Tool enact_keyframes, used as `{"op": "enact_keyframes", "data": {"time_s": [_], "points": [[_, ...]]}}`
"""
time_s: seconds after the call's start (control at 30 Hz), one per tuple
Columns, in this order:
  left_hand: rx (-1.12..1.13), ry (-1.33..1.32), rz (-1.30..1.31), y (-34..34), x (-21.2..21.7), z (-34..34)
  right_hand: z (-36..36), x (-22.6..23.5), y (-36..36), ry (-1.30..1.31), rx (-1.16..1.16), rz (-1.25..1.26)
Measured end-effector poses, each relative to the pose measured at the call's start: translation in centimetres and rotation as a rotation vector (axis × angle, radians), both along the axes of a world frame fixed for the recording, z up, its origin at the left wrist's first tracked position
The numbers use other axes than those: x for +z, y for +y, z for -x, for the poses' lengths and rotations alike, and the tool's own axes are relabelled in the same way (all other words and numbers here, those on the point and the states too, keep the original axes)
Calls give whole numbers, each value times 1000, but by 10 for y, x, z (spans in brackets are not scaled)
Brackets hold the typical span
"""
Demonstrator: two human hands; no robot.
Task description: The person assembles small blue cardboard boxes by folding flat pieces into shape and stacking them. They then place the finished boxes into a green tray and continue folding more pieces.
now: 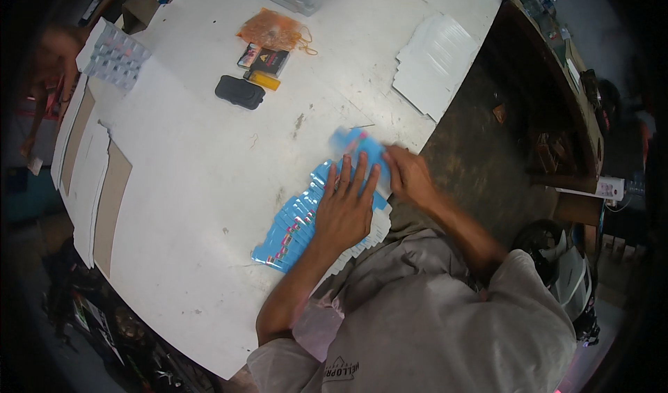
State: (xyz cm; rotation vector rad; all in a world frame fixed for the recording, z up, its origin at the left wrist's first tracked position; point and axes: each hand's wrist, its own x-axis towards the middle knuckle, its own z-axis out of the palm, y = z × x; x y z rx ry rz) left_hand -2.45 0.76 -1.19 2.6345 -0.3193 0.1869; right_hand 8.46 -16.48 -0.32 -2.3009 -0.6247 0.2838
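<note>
A fanned row of overlapping blue printed card pieces (289, 234) lies along the near edge of the white table. My left hand (344, 208) is pressed flat on its upper end, fingers spread. Just beyond it, my right hand (410, 176) has thumb and fingers closed on the near side of a blue card piece (372, 153), whose far end is smeared by motion. White edges of the fanned pieces show beside my left wrist. What lies under my left palm is hidden.
Further up the table (202, 177) lie a black case (240, 92), a yellow lighter (264, 80), a dark small box (271, 60) and an orange bag (270, 29). White sheets (435, 62) rest at the right edge, cardboard (115, 198) at the left. Another person's arm (66, 59) is at far left.
</note>
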Motion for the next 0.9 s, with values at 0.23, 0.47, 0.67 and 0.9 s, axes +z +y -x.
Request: {"op": "enact_keyframes", "data": {"time_s": [0.23,0.47,0.67,0.9], "points": [[-62,85,-27,5,-5,1,-58,-7,-8,-571,-63,296],[-102,116,75,4,-19,-2,-60,-17,-30,-265,-34,8],[9,5,-42,-4,0,3,-4,-3,-8,-46,64,-50],[-69,67,-17,1,-2,-7,-78,-3,-16,-575,-201,181]]}}
